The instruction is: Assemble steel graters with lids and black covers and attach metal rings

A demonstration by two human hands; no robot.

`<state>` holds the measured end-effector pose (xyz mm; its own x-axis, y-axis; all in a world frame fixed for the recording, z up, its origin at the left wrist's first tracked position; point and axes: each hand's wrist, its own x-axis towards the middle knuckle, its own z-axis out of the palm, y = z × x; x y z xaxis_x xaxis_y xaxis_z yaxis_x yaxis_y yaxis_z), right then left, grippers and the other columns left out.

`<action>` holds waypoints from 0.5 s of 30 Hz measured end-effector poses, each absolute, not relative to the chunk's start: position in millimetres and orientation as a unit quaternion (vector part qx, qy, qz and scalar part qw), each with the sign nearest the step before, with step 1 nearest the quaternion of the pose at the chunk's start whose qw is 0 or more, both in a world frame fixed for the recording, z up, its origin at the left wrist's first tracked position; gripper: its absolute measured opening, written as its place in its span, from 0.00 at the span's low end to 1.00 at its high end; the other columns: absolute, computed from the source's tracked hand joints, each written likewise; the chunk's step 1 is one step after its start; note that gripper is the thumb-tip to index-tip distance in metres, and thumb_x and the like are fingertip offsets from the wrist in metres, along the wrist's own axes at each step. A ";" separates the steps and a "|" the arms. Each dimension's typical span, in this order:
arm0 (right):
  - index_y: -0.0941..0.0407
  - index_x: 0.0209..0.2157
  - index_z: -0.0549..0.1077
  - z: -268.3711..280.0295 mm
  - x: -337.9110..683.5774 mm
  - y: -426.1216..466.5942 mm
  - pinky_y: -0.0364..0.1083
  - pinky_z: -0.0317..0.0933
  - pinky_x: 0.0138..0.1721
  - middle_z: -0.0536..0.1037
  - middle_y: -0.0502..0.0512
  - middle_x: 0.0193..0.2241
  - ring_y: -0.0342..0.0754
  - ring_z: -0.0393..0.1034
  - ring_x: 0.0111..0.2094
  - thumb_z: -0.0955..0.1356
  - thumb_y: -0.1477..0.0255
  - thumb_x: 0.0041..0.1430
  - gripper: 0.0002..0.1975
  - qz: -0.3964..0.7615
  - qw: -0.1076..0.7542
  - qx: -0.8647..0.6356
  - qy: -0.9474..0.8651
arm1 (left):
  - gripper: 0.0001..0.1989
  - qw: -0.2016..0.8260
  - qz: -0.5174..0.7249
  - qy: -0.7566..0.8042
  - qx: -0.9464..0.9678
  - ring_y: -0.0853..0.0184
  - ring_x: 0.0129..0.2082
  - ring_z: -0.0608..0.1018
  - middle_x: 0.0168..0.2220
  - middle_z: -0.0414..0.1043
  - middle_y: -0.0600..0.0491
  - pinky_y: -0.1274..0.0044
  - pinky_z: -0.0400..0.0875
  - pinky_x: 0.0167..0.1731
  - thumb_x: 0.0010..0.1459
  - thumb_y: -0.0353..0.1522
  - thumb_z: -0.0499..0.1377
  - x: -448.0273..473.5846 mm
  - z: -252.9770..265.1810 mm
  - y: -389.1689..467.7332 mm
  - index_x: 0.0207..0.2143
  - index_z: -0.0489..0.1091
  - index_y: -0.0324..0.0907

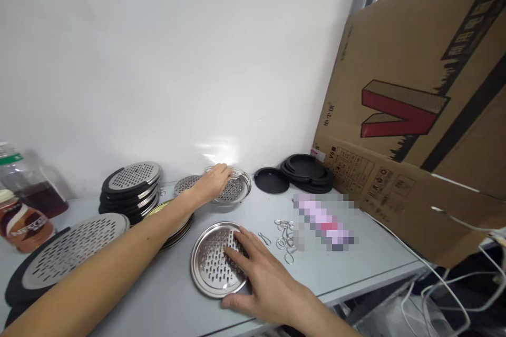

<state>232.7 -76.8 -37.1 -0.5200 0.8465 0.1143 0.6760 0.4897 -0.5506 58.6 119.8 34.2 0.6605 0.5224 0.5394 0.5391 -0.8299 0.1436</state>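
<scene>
A round metal grater disc (pixel 216 266) lies in front of me. My right hand (pixel 261 279) rests over its right side, fingers spread on the perforated face and the thumb near its close edge. My left hand (pixel 215 181) reaches to the back, its fingers curled onto the rim of a shiny metal disc at a pile of grater discs (pixel 236 189) by the wall. The palm side of that hand is hidden. Another grater disc (pixel 185 183) shows beside the pile, partly behind my left wrist.
Black-rimmed graters are stacked at left (pixel 134 176), with another stack nearer (pixel 75 247). Black round trays (pixel 306 171) stand at the back right. Small metal clips (pixel 286 237) lie right of centre. Bottles (pixel 23 221) stand far left. A large cardboard box (pixel 395 168) bounds the right.
</scene>
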 end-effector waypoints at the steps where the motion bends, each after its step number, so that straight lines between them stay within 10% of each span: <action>1: 0.51 0.65 0.56 -36.2 232.7 -76.8 0.65 0.40 0.65 0.45 0.64 0.69 0.67 0.34 0.68 0.70 0.47 0.50 0.46 0.225 0.186 -0.452 -0.843 | 0.07 0.019 -0.300 -0.289 -0.909 0.62 0.38 0.72 0.35 0.70 0.49 0.69 0.68 0.41 0.62 0.29 0.52 59.6 37.2 118.9 0.36 0.70 0.40; 9: 0.53 0.65 0.57 -32.0 234.9 -78.7 0.67 0.41 0.64 0.48 0.64 0.68 0.67 0.40 0.67 0.68 0.47 0.53 0.43 0.192 0.215 -0.436 -0.852 | 0.08 -0.102 -0.533 -0.372 -0.753 0.65 0.42 0.75 0.41 0.72 0.52 0.73 0.71 0.43 0.64 0.36 0.54 33.6 92.5 38.1 0.43 0.69 0.43; 15: 0.54 0.58 0.65 -5.2 225.5 -40.0 0.56 0.69 0.44 0.73 0.63 0.47 0.57 0.72 0.43 0.64 0.68 0.64 0.21 0.034 0.220 -0.513 -0.829 | 0.14 -0.396 -0.576 -0.435 -0.567 0.64 0.42 0.77 0.42 0.75 0.54 0.78 0.75 0.37 0.57 0.42 0.62 -26.6 76.2 -18.8 0.43 0.69 0.46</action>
<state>225.5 -40.0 -5.2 -0.3767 0.8656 0.3300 0.8359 0.4711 -0.2815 -26.6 -18.8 76.2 -0.0427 0.9501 0.3091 0.0380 -0.3077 0.9507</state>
